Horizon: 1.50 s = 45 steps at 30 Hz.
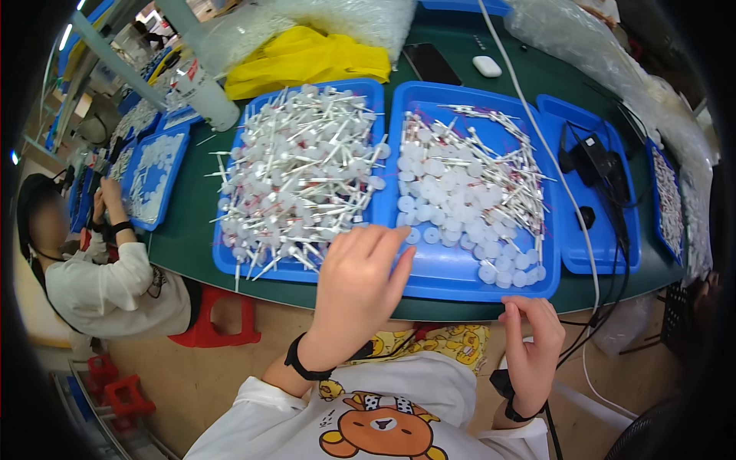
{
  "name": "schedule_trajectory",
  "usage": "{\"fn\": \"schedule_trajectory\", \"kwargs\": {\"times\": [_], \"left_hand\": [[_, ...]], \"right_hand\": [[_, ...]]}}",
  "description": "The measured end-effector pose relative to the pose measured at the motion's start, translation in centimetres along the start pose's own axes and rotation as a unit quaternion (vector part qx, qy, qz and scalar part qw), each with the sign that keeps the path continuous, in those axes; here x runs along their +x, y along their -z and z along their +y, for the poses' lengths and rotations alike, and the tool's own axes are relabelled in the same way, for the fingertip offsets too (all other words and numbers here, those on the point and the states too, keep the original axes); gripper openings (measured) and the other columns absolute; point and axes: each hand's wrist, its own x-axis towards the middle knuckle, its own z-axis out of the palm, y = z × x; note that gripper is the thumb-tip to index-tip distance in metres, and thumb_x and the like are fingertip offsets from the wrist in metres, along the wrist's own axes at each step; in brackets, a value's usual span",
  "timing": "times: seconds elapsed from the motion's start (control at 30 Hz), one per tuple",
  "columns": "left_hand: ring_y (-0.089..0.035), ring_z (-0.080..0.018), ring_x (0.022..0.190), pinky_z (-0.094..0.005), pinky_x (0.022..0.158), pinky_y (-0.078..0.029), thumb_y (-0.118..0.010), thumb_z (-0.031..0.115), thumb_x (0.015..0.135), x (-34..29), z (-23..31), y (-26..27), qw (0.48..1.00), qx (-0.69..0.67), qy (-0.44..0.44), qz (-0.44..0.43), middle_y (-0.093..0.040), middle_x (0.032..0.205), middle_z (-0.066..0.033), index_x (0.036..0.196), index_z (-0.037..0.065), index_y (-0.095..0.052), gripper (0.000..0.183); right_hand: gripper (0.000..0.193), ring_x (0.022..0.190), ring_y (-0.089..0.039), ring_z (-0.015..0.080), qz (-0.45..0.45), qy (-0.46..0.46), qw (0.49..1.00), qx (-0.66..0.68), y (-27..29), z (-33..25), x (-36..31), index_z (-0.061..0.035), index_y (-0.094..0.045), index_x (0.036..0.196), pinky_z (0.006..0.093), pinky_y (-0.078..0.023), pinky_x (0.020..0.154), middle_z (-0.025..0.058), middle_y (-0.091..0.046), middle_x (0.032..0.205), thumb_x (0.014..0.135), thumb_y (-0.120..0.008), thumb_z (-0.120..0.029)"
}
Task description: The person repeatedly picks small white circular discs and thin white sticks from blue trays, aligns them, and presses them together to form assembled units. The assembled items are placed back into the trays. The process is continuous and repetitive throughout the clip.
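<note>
My left hand (359,270) is over the touching front edges of two blue trays, fingers bent and thumb apart; I see nothing held in it. Under and beyond it, the left tray (224,257) is heaped with white stick-like parts with round translucent ends (299,169) and thin reddish wires. Close to its fingertips, translucent white discs (432,234) lie in the right tray (448,285), with more white sticks (521,180) along that tray's right side. Just off this tray's front edge is my right hand (534,337), thumb and index pinched together; whatever they hold is too small to make out.
A white cable (563,172) crosses the right tray's corner. Further right, a blue tray (571,257) holds a black adapter (590,159) and cords. Behind are a yellow bag (307,61), phone (432,63), white case (487,67) and bottle (207,96). Another person (107,284) works at left.
</note>
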Motion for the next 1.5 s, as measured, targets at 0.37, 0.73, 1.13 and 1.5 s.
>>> {"fn": "schedule_trajectory", "kwargs": {"times": [0.37, 0.73, 1.13, 1.5], "left_hand": [[-0.056, -0.0318, 0.088, -0.0402, 0.077, -0.047, -0.064, -0.005, 0.07, 0.2, 1.2, -5.9, 0.996, 0.05, -0.004, -0.068, -0.053, 0.102, -0.0158, 0.1, 0.0, -0.06, 0.031], [-0.061, -0.0343, 0.088, -0.0436, 0.074, -0.05, -0.064, -0.002, 0.084, -0.6, 1.7, -5.9, 0.998, 0.024, 0.032, -0.046, -0.055, 0.101, -0.0149, 0.099, 0.002, -0.059, 0.016], [-0.063, -0.0248, 0.087, -0.033, 0.074, -0.053, -0.062, -0.008, 0.086, -0.9, 1.6, -5.0, 0.986, -0.154, 0.036, 0.048, -0.056, 0.108, -0.014, 0.108, 0.0, -0.062, 0.024], [-0.062, -0.0193, 0.108, -0.034, 0.096, -0.051, -0.055, -0.005, 0.095, -1.4, 3.0, -1.1, 0.725, -0.652, 0.199, -0.098, -0.056, 0.125, -0.0132, 0.121, -0.006, -0.055, 0.026]], "right_hand": [[0.012, 0.094, -0.053, 0.0309, 0.054, 0.044, 0.985, -0.161, 0.8, 3.1, 2.6, 0.0018, -0.062, 0.101, 0.0356, -0.042, 0.082, 0.0144, -0.061, 0.1, 0.092, -0.056, -0.001], [0.03, 0.105, -0.047, 0.0346, -0.01, 0.061, 0.936, -0.345, -1.5, 4.7, 4.6, 0.001, -0.063, 0.116, 0.045, -0.036, 0.092, 0.0155, -0.056, 0.122, 0.093, -0.06, -0.019], [0.009, 0.078, -0.061, 0.0234, 0.189, 0.008, 0.98, -0.059, -0.3, 2.8, 4.0, 0.0009, -0.068, 0.091, 0.0323, -0.048, 0.071, 0.0101, -0.066, 0.083, 0.082, -0.069, 0.003], [0.025, 0.075, -0.055, 0.0232, 0.103, 0.088, 0.991, -0.022, 1.7, -1.0, 1.2, -0.0008, -0.07, 0.102, 0.0325, -0.043, 0.071, 0.0068, -0.064, 0.079, 0.08, -0.064, 0.009]]}}
